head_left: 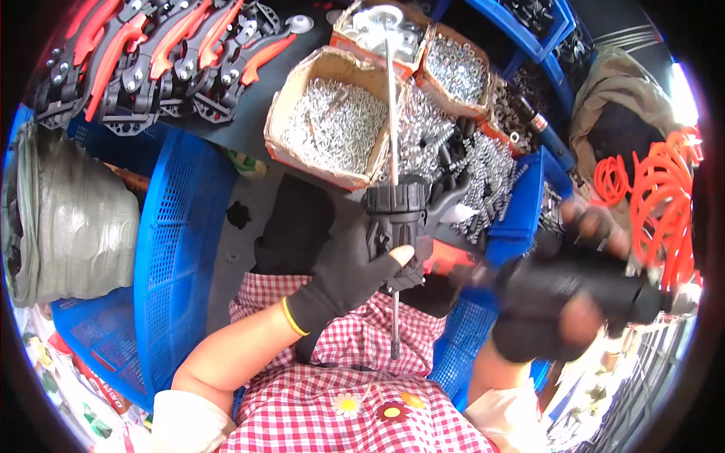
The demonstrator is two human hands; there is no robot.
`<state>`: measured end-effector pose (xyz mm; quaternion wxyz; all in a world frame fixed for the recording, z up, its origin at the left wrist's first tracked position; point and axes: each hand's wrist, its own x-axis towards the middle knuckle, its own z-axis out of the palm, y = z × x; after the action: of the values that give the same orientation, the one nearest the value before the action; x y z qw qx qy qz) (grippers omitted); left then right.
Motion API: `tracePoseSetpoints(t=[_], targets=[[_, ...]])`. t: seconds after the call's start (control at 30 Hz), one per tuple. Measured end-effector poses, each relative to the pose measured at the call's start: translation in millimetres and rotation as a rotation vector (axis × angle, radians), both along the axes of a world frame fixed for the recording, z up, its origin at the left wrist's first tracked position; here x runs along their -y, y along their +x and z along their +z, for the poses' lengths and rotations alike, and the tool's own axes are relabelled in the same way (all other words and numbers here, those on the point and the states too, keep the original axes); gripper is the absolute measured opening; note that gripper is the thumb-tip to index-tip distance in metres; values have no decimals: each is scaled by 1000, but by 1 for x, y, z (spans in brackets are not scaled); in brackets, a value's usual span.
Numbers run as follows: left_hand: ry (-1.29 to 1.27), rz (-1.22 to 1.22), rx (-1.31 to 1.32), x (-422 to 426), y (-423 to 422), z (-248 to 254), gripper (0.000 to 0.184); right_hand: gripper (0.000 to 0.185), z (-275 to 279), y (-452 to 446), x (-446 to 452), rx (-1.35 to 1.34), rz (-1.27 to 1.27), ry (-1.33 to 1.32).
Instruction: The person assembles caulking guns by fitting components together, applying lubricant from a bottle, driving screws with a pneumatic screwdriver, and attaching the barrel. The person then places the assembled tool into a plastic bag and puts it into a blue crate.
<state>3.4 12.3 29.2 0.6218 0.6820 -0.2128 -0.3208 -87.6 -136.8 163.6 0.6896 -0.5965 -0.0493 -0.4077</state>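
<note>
Over my lap, my left hand (355,264) is wrapped round a black plastic tool body (398,200), with the thumb pressed on its near side. A long thin metal rod (391,106) runs upright through the body and comes out below it. A red part (445,258) shows at the right of the body. My right hand (551,332), smeared by motion, grips a black power driver (563,287) lying sideways. The driver's front end points left at the tool body; whether it touches cannot be made out.
Open cardboard boxes of small screws (336,124), nuts (455,68) and washers (381,30) stand ahead, beside loose springs (483,177). Red-handled black tools (162,60) lie at upper left. A blue basket (177,226) stands left; a red coiled hose (664,204) hangs right.
</note>
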Motion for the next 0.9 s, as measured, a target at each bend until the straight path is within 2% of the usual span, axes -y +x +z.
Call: tracePoseSetpoints(t=[0.03, 0.07, 0.1, 0.2, 0.27, 0.33, 0.4, 0.47, 0.5, 0.57, 0.6, 0.63, 0.67, 0.7, 0.77, 0.8, 0.83, 0.9], targets=[[10, -8, -9, -2, -1, -2, 52, 56, 8, 17, 19, 38, -30, 23], [23, -17, -17, -6, -2, -2, 54, 46, 12, 49, 38, 68, -150, 6], [29, -25, -30, -12, -4, 1, 59, 44, 11, 81, 59, 35, -273, -30], [-97, 5, 109, -31, -13, 0, 66, 39, -24, 178, 140, -239, -695, -266], [-234, 90, 99, -41, -19, 15, 62, 37, -62, 223, 181, -442, -909, -423], [-262, 128, 102, -58, -26, 21, 60, 35, -90, 247, 202, -560, -1047, -532], [-161, 152, 233, -78, -31, 33, 61, 34, -99, 252, 213, -650, -1113, -590], [-67, 159, 385, -95, -35, 42, 61, 40, -89, 241, 211, -832, -997, -639], [-138, 201, 384, -98, -35, 47, 61, 48, -81, 233, 204, -938, -901, -671], [-113, 310, 522, -107, -37, 53, 61, 58, -54, 175, 144, -653, -602, -812], [-100, 368, 590, -112, -39, 55, 61, 48, -46, 142, 83, -353, -641, -829], [-132, 437, 611, -114, -42, 55, 61, 47, -23, 100, 22, -266, -321, -719], [-165, 436, 567, -118, -46, 59, 60, 63, -23, 65, -15, -196, -193, -795], [-204, 419, 573, -124, -52, 67, 59, 72, -10, 34, -55, -233, 19, -931], [-282, 434, 565, -139, -75, 86, 57, 90, -19, 4, -101, -92, 126, -1134], [-331, 474, 557, -151, -88, 91, 55, 95, -26, -3, -115, -74, 202, -1153], [-392, 446, 509, -170, -102, 92, 50, 101, -34, -7, -127, -90, 303, -1090], [-166, 485, 643, -233, -136, 87, 46, 113, -43, -20, -156, -137, 549, -855]])
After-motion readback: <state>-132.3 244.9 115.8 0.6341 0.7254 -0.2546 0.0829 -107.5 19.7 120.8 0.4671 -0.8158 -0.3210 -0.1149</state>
